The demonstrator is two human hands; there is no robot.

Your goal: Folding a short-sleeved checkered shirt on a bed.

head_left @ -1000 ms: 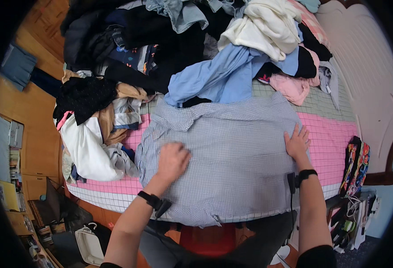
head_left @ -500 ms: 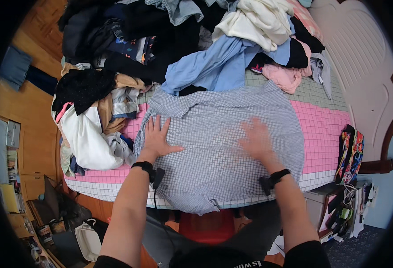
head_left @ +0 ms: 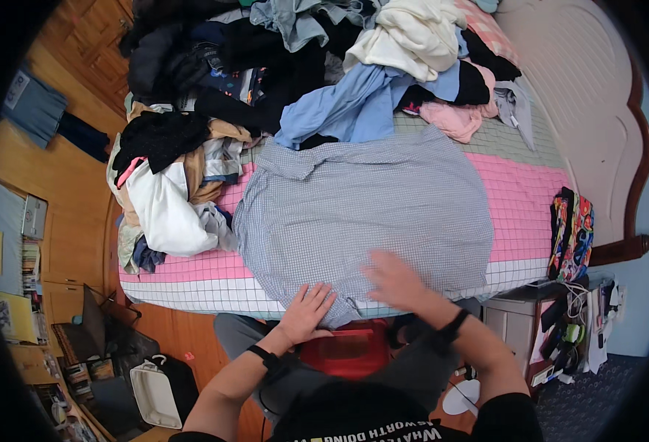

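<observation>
A blue-grey checked shirt (head_left: pixel 383 199) lies spread on the bed, its body reaching to the near edge. My left hand (head_left: pixel 308 313) rests on the shirt's near edge, by the sleeve end, with the fingers stretched out flat. To its right, my right hand (head_left: pixel 394 280) is over the lower part of the shirt. Motion smears its fingers, so whether it touches the cloth does not show clearly. Each wrist wears a black band.
A heap of dark, blue and white clothes (head_left: pixel 295 74) covers the far side of the bed. More clothes (head_left: pixel 166 206) pile at the left. On the right stand the headboard (head_left: pixel 582 96) and a bedside cabinet (head_left: pixel 512 320). A red stool (head_left: pixel 346 353) is below the bed edge.
Both hands have come toward me, from the middle of the shirt to its near part; the left also shifted right and the right shifted left. The shirt stays spread out.
</observation>
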